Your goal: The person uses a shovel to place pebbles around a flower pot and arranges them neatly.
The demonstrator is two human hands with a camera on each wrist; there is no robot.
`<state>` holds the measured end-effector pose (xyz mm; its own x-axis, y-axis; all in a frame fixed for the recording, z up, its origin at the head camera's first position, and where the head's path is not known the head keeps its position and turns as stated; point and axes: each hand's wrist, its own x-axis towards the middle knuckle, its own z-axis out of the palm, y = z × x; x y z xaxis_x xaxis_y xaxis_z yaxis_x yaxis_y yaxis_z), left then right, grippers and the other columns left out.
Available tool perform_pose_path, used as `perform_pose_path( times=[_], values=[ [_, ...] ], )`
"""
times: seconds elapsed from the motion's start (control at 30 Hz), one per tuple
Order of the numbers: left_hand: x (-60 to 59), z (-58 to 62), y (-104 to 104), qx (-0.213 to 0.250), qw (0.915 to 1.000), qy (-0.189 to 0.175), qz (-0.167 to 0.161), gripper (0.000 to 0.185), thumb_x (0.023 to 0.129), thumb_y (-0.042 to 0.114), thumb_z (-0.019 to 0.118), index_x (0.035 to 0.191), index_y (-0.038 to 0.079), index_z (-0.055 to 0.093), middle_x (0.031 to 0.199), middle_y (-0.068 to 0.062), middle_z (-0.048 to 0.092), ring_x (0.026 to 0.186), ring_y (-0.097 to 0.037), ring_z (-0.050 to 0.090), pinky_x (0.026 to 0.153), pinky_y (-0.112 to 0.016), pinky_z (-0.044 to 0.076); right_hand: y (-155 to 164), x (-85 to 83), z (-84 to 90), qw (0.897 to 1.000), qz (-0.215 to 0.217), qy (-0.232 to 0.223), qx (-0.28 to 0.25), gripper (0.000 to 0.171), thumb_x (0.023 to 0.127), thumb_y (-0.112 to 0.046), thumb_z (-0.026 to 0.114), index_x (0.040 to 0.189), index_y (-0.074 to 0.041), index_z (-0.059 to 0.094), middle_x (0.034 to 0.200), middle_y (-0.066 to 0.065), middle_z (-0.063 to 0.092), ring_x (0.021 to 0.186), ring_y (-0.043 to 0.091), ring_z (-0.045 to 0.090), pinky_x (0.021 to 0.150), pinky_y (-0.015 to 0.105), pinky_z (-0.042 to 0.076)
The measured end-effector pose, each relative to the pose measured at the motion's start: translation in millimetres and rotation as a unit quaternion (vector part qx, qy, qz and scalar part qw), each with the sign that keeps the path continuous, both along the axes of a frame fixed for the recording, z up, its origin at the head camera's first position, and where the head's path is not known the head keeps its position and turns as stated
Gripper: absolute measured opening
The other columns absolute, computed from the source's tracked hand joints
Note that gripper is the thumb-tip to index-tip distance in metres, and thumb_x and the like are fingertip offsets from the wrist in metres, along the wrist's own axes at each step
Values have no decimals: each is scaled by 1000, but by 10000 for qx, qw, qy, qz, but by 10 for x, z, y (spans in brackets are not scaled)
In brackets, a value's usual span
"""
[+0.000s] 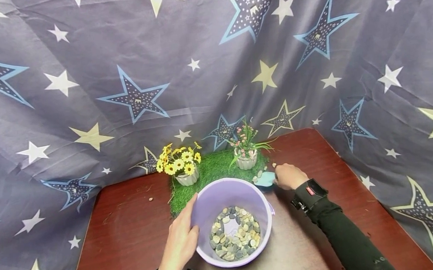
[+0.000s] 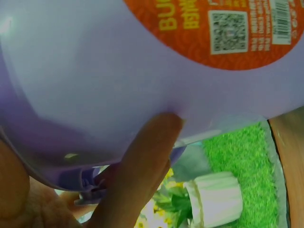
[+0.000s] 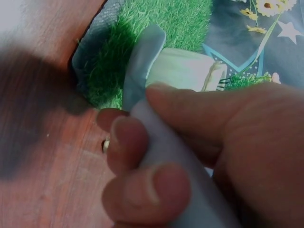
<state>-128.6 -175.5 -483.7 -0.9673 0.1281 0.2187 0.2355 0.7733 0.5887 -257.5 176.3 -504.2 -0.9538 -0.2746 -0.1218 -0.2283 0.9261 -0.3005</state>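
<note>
A purple bucket [image 1: 224, 183] with a layer of grey, white and tan pebbles [image 1: 236, 247] inside stands in the middle of the table. My left hand [image 1: 181, 233] rests against its left side near the rim, fingers fairly straight on the outer wall [image 2: 95, 95]. In my right hand [image 1: 291, 177] is a light blue toy shovel, gripped by its handle [image 3: 166, 142]. Its blade [image 1: 265, 179] lies at the right edge of the artificial grass mat [image 1: 214, 167], beside several loose pebbles [image 1: 255, 179]. Whether any pebble sits on the blade, I cannot tell.
A white pot of yellow flowers [image 1: 187, 177] stands on the mat's left part. Toward the back right of it is a white pot of pink flowers [image 1: 246, 162]. Single pebbles lie on the table [image 1: 126, 235] left and right of the mat. Behind hangs a star-patterned curtain [image 1: 198, 39].
</note>
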Motion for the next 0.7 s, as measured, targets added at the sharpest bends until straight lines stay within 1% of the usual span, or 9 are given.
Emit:
perform_pose_path(
  times=[0.07,0.13,0.2,0.27,0.33,0.37,0.47,0.57,0.7],
  values=[
    [7,20,-46,-14,10000,-50,51,82,80,-9,55,158,16,44,152,-12,57,131,-34,61,102,-55,51,-31,-12,6,10000,33,-84,15,20,91,-17,73,73,-8,69,75,8,67,68,22,59,65,44,52],
    [19,36,-88,-40,9999,-89,94,83,80,-9,56,158,16,45,152,-11,57,131,-34,61,103,-55,51,-57,-25,12,9998,107,-120,82,19,91,-17,73,77,-5,70,82,13,70,72,26,64,68,47,54],
    [36,48,-130,-71,9997,-147,154,82,80,-9,57,157,15,45,152,-11,57,131,-34,61,103,-55,51,-82,-46,7,9996,177,-141,160,18,92,-18,73,86,-1,72,92,18,72,81,32,69,74,50,56],
    [55,59,-160,-74,9995,-215,210,82,80,-9,58,157,15,45,151,-12,58,131,-34,61,103,-55,50,-98,-69,8,9993,263,-161,229,23,92,-19,73,97,4,72,100,22,72,90,38,71,79,52,57],
    [73,69,-186,-77,9993,-279,241,82,80,-9,58,157,14,45,150,-13,58,131,-36,61,103,-56,50,-119,-101,6,9990,238,-254,277,26,93,-20,73,103,5,72,102,23,71,95,40,71,82,54,57],
    [82,73,-199,-83,9991,-317,264,83,80,-9,59,157,15,45,150,-14,58,131,-36,61,104,-56,49,-130,-118,13,9988,236,-304,303,27,93,-20,72,105,4,71,103,23,71,96,40,70,82,54,57],
    [104,76,-239,-81,9990,-338,289,84,79,-8,59,158,16,44,149,-15,59,130,-36,61,104,-57,49,-171,-174,51,9976,152,-551,380,22,94,-22,72,100,-1,72,99,19,72,95,37,71,80,55,57],
    [112,69,-270,-78,9988,-351,320,84,79,-8,59,158,16,44,148,-15,59,129,-36,62,103,-56,49,-210,-228,113,9959,130,-766,453,18,95,-22,71,94,-4,71,92,13,70,86,29,68,74,49,55],
    [113,62,-271,-65,9988,-354,328,84,79,-8,59,158,16,44,148,-16,59,129,-37,62,103,-57,49,-266,-285,197,9931,255,-991,566,23,96,-22,69,102,-1,71,101,16,72,88,27,66,76,45,53]
  ],
)
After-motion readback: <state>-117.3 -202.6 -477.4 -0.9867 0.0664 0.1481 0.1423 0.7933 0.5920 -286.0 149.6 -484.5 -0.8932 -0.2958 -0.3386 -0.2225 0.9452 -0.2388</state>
